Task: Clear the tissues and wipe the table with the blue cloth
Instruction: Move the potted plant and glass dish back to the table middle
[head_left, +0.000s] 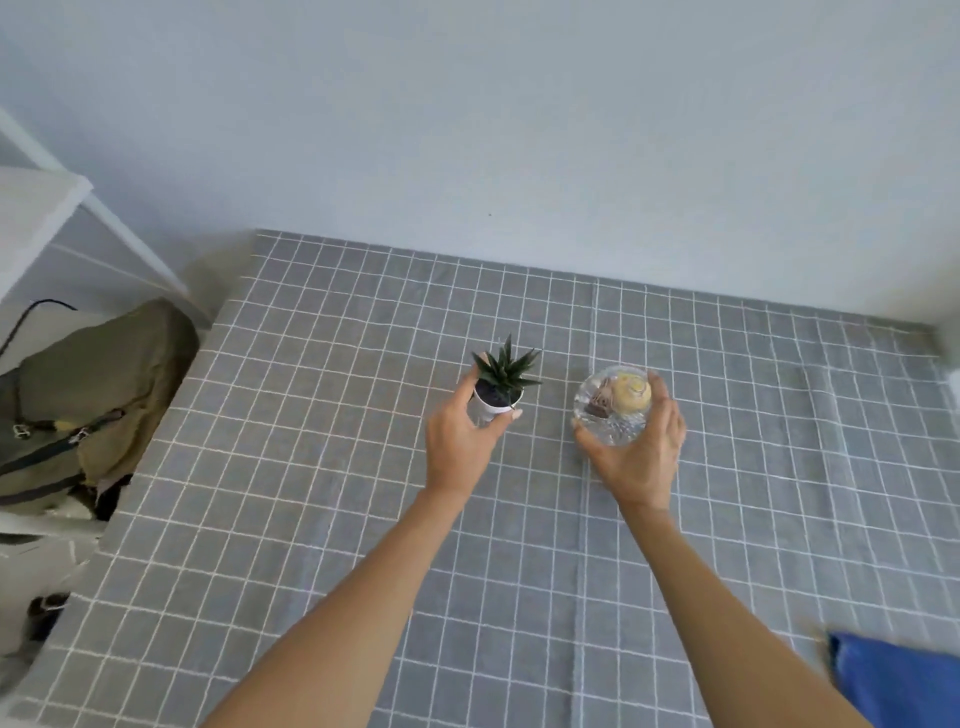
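Counter (322, 467): covered in matt woven cloth — grey with a white grid, creased along one lengthwise fold. Blue cloth (904, 680): soft fabric, matt, saturated colour. Plant pot (485, 408): smooth white, slight sheen; material cannot be told. Bowl (613, 410): clear glass, glossy, with patterned facets. Backpack (98, 395): olive canvas-like fabric, matt, with dark straps and small metal fittings. Wall (519, 130): smooth, matt paint.

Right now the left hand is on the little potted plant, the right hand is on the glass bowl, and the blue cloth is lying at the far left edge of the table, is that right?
Not quite. The blue cloth lies at the near right corner of the table, as the head view shows. The rest holds: the left hand is on the little potted plant, and the right hand is on the glass bowl.
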